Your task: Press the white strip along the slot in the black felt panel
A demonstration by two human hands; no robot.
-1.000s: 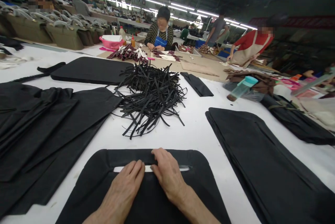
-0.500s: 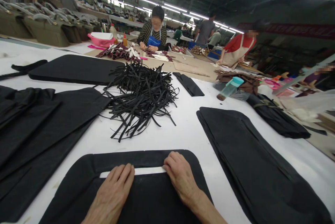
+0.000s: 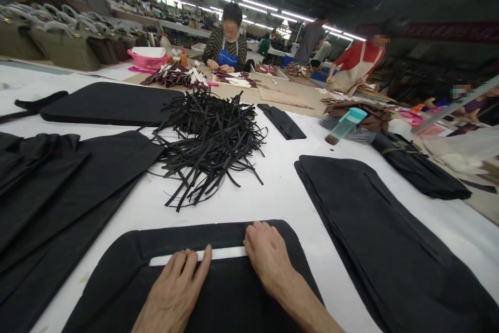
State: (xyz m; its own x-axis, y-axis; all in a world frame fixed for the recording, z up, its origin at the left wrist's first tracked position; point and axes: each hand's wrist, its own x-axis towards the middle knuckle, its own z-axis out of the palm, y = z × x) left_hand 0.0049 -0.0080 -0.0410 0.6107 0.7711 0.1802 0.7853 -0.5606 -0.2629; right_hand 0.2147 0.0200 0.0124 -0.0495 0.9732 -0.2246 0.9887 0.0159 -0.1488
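Black sheet material, flat on the white bench (image 3: 275, 192) right in front of us: one panel (image 3: 224, 299) with a long slot (image 3: 228, 253) parallel to its far edge. White shows through the slot (bench top or a backing, we can't tell).

Left hand (image 3: 175, 286): loose, fingers laid over the near lip, index stretched across the opening, gripping nothing that we can see. Right hand (image 3: 268, 252): fingers curled at the right end, over the far border. Thumb hidden, so pinch or plain press, can't tell.

Risks, our read:
- Uneven pull between the hands could bow the slot, since the border strip beyond it is narrow.
- Too much load at the right end could start a tear at the slot corner.
- Light pressure on the left could let the panel skate on a smooth top.
- Loose strips (image 3: 216, 141) lie just beyond the far edge; a forward slide could drag one underneath.
- Black stack (image 3: 384, 229) at right sits near; a wide elbow could skew its layers.
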